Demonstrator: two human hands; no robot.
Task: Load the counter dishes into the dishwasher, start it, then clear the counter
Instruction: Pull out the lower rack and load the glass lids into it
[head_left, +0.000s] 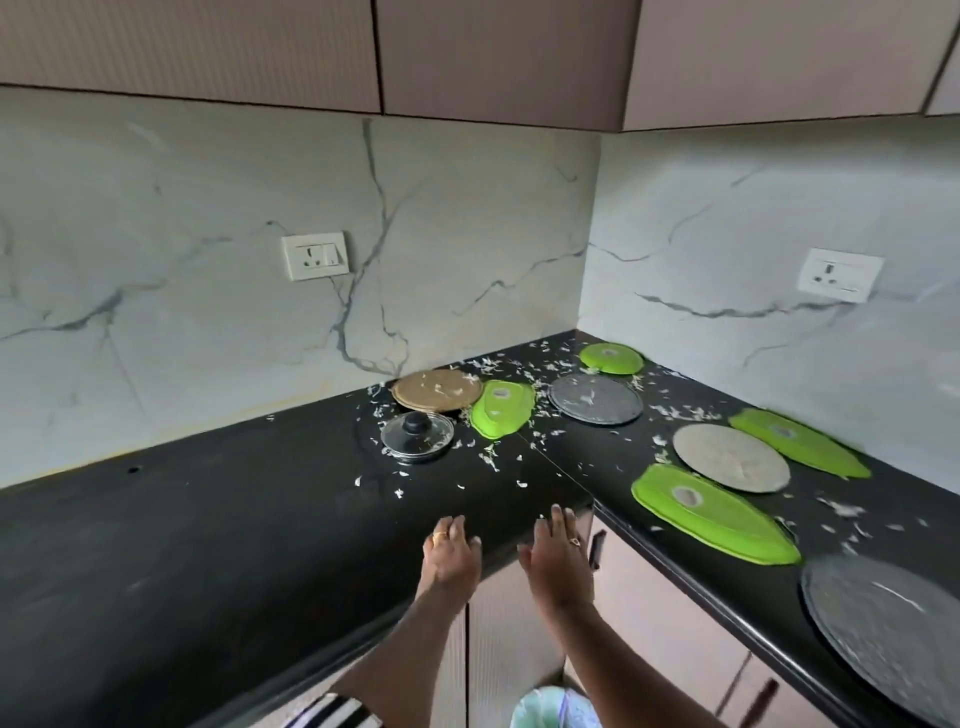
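You are at the start of loading, and no dish is lifted yet. Your left hand (451, 558) and right hand (558, 561) are at the front edge of the black stone counter (208, 519), each grip slack, fingers straight, holding nothing. The dishes lie further back: a round glass lid with a black knob (417, 436), a round brown plate (436, 391), a green leaf-shaped plastic plate (501, 408) and a round grey metal plate (596, 399). The lid is nearest, so reach forward for it. The dishwasher is out of view.
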